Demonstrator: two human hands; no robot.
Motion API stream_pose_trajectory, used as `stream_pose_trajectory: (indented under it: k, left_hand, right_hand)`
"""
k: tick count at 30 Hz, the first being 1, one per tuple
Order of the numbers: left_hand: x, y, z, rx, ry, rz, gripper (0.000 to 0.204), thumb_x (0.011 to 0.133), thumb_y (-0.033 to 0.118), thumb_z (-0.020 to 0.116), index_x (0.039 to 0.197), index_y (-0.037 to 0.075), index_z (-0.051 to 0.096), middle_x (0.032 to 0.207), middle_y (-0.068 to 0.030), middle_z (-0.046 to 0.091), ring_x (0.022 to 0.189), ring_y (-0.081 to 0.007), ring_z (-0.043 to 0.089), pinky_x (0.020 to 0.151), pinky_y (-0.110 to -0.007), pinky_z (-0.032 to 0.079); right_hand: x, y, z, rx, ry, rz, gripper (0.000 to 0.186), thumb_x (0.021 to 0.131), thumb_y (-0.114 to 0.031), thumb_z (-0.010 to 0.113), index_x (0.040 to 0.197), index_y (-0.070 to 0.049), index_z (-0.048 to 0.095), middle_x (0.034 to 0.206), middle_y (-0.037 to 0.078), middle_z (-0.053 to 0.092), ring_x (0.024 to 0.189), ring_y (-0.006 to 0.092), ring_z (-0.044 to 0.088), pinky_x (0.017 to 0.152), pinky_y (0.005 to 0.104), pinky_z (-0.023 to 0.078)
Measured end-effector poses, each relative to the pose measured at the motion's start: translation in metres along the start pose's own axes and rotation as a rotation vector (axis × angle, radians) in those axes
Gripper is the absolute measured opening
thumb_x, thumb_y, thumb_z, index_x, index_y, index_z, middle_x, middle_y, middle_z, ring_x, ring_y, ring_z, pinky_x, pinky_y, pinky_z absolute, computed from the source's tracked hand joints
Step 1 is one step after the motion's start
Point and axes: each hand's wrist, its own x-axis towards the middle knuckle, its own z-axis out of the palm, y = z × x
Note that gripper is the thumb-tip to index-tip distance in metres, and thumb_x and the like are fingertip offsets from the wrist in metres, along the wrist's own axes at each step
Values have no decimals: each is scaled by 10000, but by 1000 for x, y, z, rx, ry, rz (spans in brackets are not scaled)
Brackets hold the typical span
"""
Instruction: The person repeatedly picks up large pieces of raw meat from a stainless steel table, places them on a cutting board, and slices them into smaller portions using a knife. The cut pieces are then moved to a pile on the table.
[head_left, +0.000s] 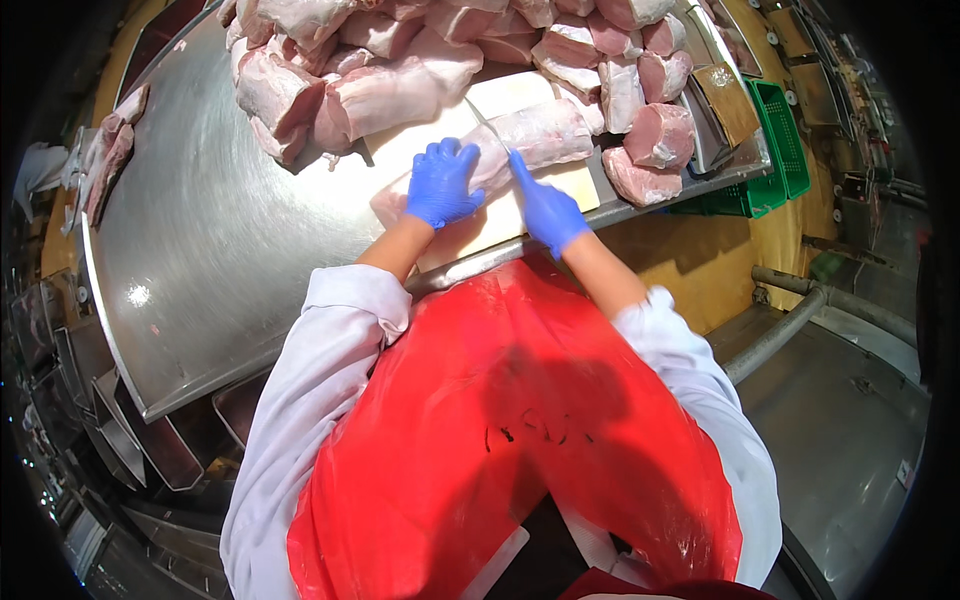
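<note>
A long, pale pink pork loin (pixel 543 135) lies slantwise on a white cutting board (pixel 502 222) at the table's front edge. My left hand (pixel 443 187) rests on its left part, fingers stretched out and spread. In my right hand (pixel 553 215), closed round the handle, is a knife (pixel 488 123). Its thin blade points away and to the left, across the loin just right of my left hand. How deep the edge sits in the meat, I cannot tell. My glove covers most of the handle.
Many more pieces of raw meat (pixel 405 92) are heaped behind the board. Cut chunks (pixel 660 137) lie to its right. The steel table (pixel 200 220) stretches left, with a meat strip (pixel 112 150) at its rim. A green crate (pixel 778 145) stands beyond the right end, near metal pipes (pixel 785 330).
</note>
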Motion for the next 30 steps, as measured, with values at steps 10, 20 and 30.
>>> stream_pose_trajectory:
  k: [10, 20, 30]
  left_hand:
    - [-27, -36, -8, -67, 146, -34, 814, 699, 553, 823, 1337, 104, 592, 1286, -188, 585, 1190, -387, 558, 1012, -510, 445]
    - [-90, -103, -17, -498, -16, -401, 529, 720, 366, 781, 1033, -41, 650, 954, -290, 700, 885, -424, 702, 794, -453, 559]
    - [-89, -98, -22, -500, -1, -341, 410, 728, 320, 733, 954, -14, 664, 962, -284, 682, 897, -444, 681, 804, -479, 548]
  right_hand:
    - [-93, 35, 49, 18, -61, 6, 969, 871, -33, 546, 1661, -205, 13, 942, 307, 697, 816, 490, 672, 719, 576, 509]
    - [-164, -8, 5, 43, 111, -74, 922, 859, -43, 571, 1660, -250, 164, 740, 228, 639, 674, 439, 644, 635, 549, 506]
    - [-94, -114, 33, 41, -40, -80, 826, 925, -79, 498, 1654, -217, 136, 953, 256, 713, 827, 453, 692, 732, 549, 549]
